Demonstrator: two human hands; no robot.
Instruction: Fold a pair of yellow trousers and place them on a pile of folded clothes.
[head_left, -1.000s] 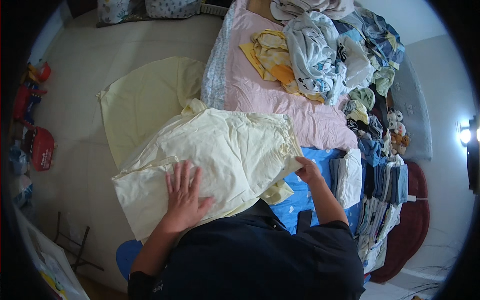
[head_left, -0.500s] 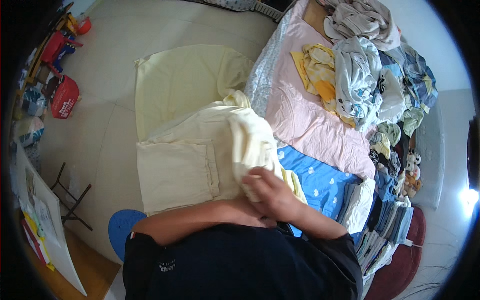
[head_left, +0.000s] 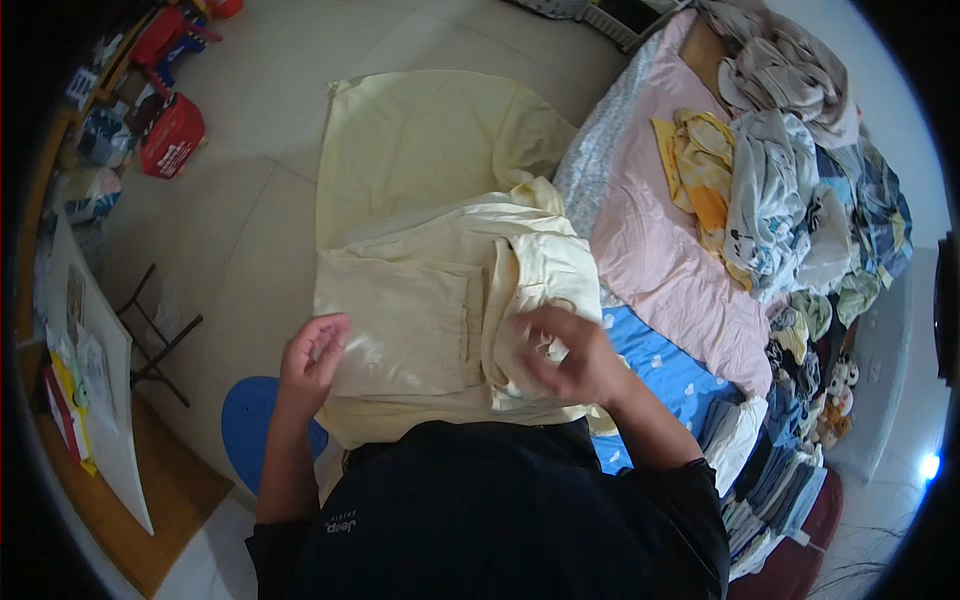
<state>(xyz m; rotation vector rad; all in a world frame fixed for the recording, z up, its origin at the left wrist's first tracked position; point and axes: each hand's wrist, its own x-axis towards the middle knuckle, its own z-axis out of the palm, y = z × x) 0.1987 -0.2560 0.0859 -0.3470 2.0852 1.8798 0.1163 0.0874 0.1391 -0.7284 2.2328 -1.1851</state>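
A cream-coloured garment, which looks like a pair of trousers (head_left: 395, 335), lies folded in front of me on a larger pale yellow cloth (head_left: 420, 140). Its right part (head_left: 555, 265) is doubled over, with a folded edge running down the middle. My left hand (head_left: 315, 355) hovers at the garment's left edge, its fingers loosely curled and apart, with nothing in them. Above the folded right part is my right hand (head_left: 570, 352), somewhat blurred; its thumb and fingers stand apart, and no cloth shows gripped between them.
On the right, a bed with a pink sheet (head_left: 650, 215) and a blue patterned cloth (head_left: 650, 360) holds heaped clothes (head_left: 770, 190) and folded stacks (head_left: 760, 500). A blue round seat (head_left: 250, 425), a white board (head_left: 105, 385) and a red chair (head_left: 172, 135) stand to the left.
My hands, which were close together at the garment's right side, have come apart. The left has swung out to the left edge. The garment's right part now lies flatter, and the view has shifted.
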